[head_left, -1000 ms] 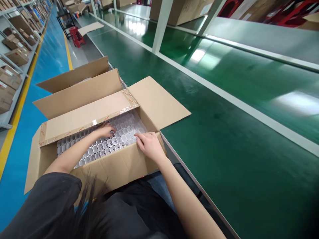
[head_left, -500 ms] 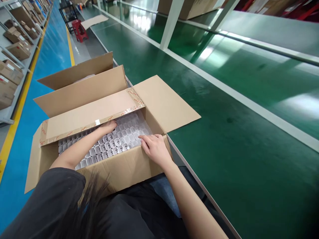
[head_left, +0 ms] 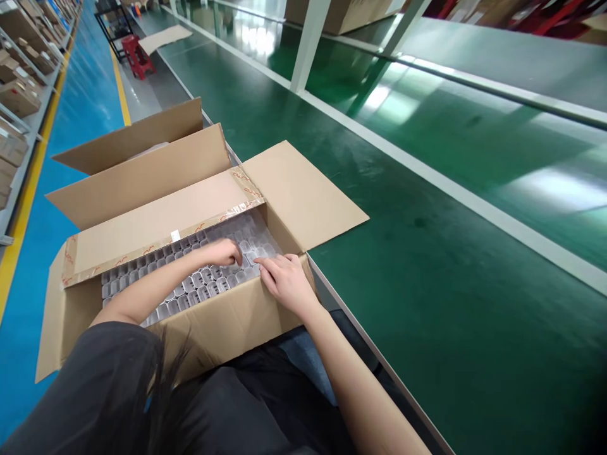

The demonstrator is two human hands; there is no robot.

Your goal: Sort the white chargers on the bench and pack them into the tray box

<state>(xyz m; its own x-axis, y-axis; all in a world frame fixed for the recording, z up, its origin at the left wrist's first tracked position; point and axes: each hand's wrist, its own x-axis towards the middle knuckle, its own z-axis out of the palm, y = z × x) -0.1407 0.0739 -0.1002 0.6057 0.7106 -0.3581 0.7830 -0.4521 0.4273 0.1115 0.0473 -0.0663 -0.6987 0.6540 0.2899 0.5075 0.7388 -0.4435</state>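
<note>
An open cardboard box (head_left: 218,332) is in front of me, holding rows of small clear plastic containers (head_left: 183,302), several with dark marks in them. My left hand (head_left: 225,253) reaches over the rows near the box's middle. Its fingers are bent down and pressed together among the containers; whatever is in them is too small to make out. At the right end of the near wall, my right hand (head_left: 288,284) rests over the box edge, fingers loosely bent and apart. Its index finger stretches to the containers beside the left hand.
A box flap (head_left: 306,193) spreads right over the green surface (head_left: 427,284). Behind stand more raised cardboard flaps (head_left: 142,170). A red stool (head_left: 137,57) and a black rack (head_left: 112,28) are farther off. Shelves with cartons (head_left: 21,95) line the blue aisle at left.
My left hand has moved right and nearer, from beside the far flap to the rows close to my right hand. The right hand keeps its place on the box edge. The view has shifted slightly.
</note>
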